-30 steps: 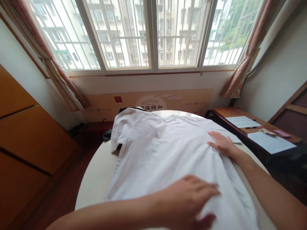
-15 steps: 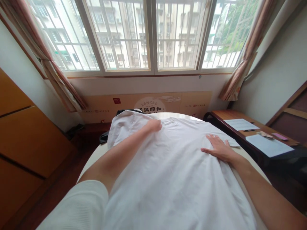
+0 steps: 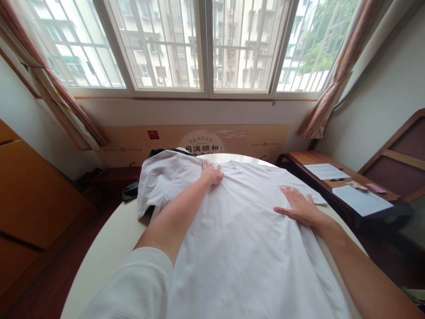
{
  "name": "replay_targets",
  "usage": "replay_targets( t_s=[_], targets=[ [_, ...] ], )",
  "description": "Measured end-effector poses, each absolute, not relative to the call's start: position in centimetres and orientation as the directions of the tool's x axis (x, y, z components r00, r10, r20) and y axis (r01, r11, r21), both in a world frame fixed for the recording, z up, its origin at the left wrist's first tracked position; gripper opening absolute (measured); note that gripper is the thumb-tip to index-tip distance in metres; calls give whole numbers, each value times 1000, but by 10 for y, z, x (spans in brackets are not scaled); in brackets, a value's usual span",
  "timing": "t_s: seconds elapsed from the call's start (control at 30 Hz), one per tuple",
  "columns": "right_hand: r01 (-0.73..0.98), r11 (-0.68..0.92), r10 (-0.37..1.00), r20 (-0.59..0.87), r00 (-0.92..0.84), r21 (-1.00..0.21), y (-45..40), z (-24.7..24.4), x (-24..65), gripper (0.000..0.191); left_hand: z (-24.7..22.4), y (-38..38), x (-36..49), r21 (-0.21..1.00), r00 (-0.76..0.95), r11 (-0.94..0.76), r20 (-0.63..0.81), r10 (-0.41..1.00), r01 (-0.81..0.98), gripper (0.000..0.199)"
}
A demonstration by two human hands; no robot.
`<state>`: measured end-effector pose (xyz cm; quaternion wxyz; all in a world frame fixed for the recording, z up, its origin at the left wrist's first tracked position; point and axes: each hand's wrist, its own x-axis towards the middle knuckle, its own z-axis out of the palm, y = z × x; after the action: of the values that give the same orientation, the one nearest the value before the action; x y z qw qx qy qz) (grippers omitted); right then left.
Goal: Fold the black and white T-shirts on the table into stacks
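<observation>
The left arm reaches far forward, its left hand (image 3: 211,173) palm down with fingers pointing away, while the right arm comes in from the lower right, its right hand (image 3: 299,207) laid flat with thumb and fingers spread. The two hands are well apart, and whether the left one pinches any cloth cannot be told. Beneath both, the white, short-sleeved fabric T-shirt (image 3: 239,239) lies spread over the pale, smooth, round-edged worktop (image 3: 96,261), the left hand touching it near the collar, the right near its right side.

Daylight enters through barred windows (image 3: 162,48) flanked by gathered, pinkish curtains (image 3: 64,106).
</observation>
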<state>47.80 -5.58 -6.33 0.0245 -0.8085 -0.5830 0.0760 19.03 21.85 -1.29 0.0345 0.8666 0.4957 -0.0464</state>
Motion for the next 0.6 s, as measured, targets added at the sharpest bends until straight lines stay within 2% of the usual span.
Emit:
replay_targets(
  t_s=[0.13,0.2,0.43,0.6],
  targets=[
    [924,-347,938,-82,337,-160,-50,-64,475,86,-12,205,202,45,574,-573,-41,818,819,74],
    [917,-361,933,-65,355,-169,-47,-66,472,83,-12,199,218,77,624,-621,-16,781,780,73],
    [929,-346,938,-61,341,-135,-50,-66,475,100,-27,201,261,167,671,-655,-60,739,737,74],
    [936,-314,949,-68,307,-158,-51,-65,481,104,-34,219,255,189,691,-679,3,723,710,65]
  ],
)
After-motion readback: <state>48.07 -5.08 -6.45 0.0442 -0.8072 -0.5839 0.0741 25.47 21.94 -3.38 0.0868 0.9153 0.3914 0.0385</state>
